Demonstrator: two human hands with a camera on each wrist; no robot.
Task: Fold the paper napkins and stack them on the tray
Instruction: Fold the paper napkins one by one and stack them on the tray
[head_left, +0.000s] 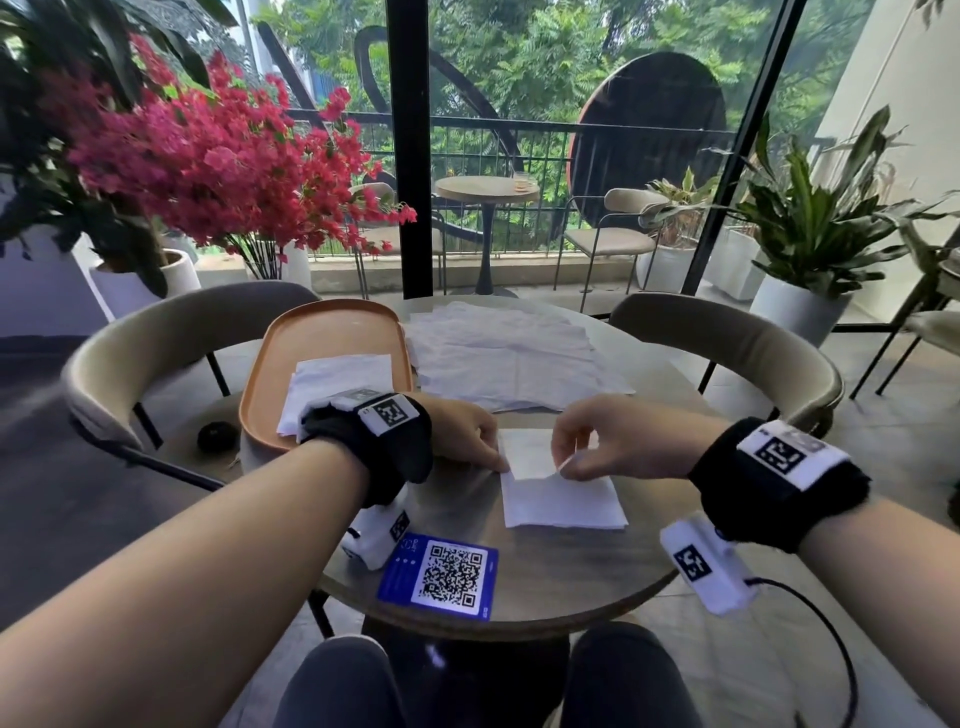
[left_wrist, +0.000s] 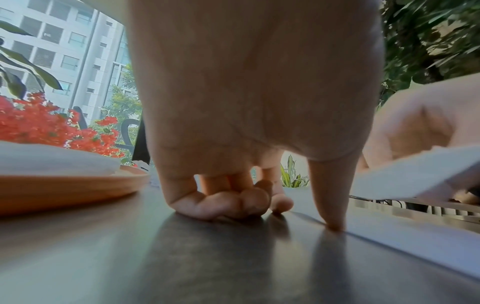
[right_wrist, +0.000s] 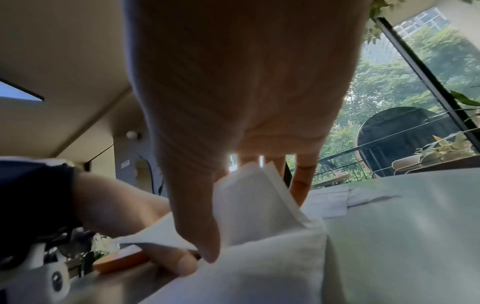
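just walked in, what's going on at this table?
A person is folding a paper napkin on the round table. The right hand pinches the napkin's far edge and lifts that flap toward the near side, while the left hand pins the napkin's left edge with a fingertip. Folded napkins already lie on the orange tray to the left. A pile of unfolded napkins waits at the far side of the table.
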